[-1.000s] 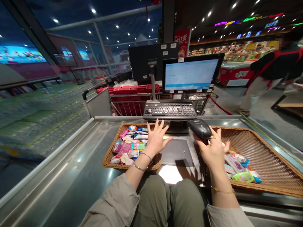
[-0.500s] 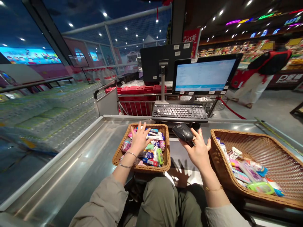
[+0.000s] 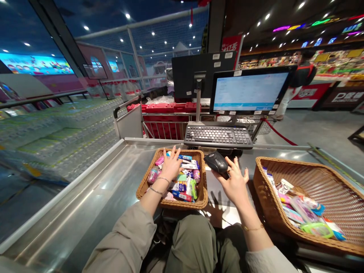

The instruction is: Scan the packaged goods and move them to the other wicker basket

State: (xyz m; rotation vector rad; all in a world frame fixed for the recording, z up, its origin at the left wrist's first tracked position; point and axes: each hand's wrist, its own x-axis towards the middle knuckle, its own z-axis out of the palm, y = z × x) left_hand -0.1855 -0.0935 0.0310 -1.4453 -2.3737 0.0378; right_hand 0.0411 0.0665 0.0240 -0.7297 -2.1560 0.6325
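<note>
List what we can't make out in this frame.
All head view.
Which packet the left hand touches: its palm and fingers cover it.
Handle of the scanner: behind the right hand holding it.
Text on the screen: too small, washed out.
Labels of the packets in the left basket: too small.
Far corner of the right basket: cut by the right edge.
Shelves on the left: motion blur.

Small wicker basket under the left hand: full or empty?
Full: the small woven wicker basket is packed with colourful packets under the left hand; the right hand holds a black scanner.
</note>
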